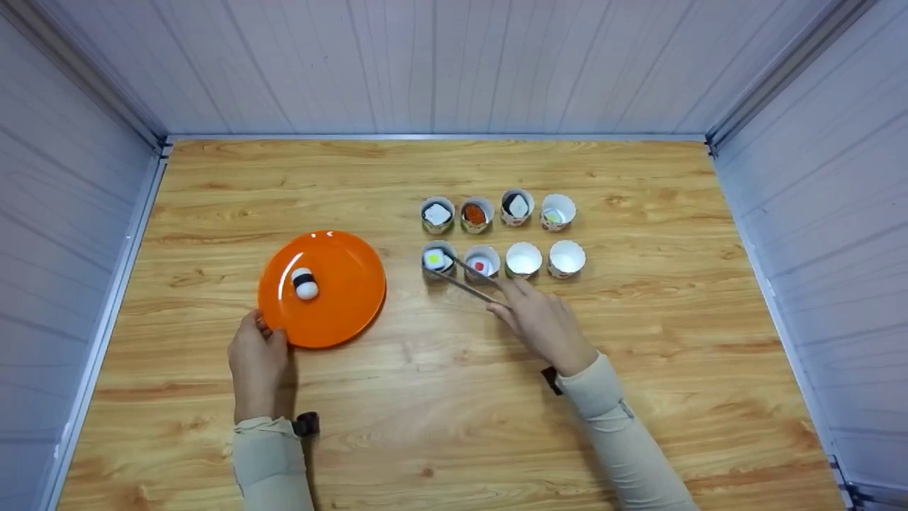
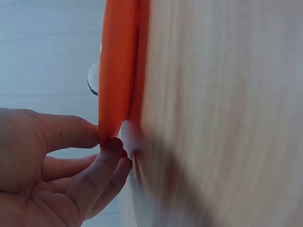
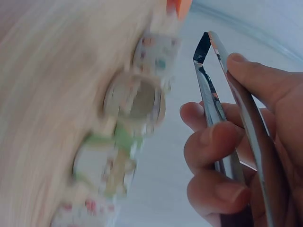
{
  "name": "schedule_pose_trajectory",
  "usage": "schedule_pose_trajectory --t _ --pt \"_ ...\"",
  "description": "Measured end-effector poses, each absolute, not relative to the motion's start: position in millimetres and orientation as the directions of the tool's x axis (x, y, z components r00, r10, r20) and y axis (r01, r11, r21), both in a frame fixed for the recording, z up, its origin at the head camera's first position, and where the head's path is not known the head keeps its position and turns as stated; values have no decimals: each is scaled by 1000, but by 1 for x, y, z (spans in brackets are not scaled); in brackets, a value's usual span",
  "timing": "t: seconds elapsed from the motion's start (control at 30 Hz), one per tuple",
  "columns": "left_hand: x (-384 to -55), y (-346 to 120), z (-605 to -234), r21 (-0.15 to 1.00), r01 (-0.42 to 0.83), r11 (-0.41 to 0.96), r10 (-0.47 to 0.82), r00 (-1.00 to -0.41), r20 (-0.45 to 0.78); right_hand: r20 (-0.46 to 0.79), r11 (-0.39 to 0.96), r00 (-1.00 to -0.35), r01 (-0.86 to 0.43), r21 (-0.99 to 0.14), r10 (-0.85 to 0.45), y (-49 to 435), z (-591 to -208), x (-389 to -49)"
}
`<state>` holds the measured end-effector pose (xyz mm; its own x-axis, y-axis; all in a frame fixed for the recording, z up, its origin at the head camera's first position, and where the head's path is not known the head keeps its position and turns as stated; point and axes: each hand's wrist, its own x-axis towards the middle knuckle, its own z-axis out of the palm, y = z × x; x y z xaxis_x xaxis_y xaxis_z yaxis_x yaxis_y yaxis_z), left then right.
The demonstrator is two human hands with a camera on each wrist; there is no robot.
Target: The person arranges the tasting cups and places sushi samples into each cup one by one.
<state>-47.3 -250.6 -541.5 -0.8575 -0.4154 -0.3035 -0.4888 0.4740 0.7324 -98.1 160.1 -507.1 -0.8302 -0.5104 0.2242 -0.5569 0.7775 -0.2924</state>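
On the left, my left hand (image 1: pixel 259 365) pinches the near-left rim of a round orange plate (image 1: pixel 347 298), thumb above and fingers below in the left wrist view. A white toy sushi piece (image 1: pixel 305 286) with a black band lies on the plate. My right hand (image 1: pixel 545 321) grips metal tongs (image 3: pixel 258 137). Their tips are at the front-left paper cup (image 1: pixel 428 272), one each side of a white sushi roll (image 1: pixel 435 260) with a yellow centre. In the right wrist view, a dark-sided piece (image 3: pixel 202 47) sits between the tips; whether it has cleared the cup I cannot tell.
Paper cups stand in two rows right of the plate. The back row holds a white piece (image 1: pixel 437 213), an orange-red piece (image 1: pixel 474 213), a black-and-white piece (image 1: pixel 518 206) and something greenish (image 1: pixel 552 216). A red-centred roll (image 1: pixel 480 266) sits in a front cup. Pale walls border the wooden table (image 1: pixel 425 426).
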Motion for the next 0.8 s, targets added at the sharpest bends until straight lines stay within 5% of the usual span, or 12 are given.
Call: schedule_pose_trajectory --t 0.8 --pt "-46 -250 -542 727 -469 502 -424 -866 -265 315 892 -896 -391 -226 -313 248 -518 -75"
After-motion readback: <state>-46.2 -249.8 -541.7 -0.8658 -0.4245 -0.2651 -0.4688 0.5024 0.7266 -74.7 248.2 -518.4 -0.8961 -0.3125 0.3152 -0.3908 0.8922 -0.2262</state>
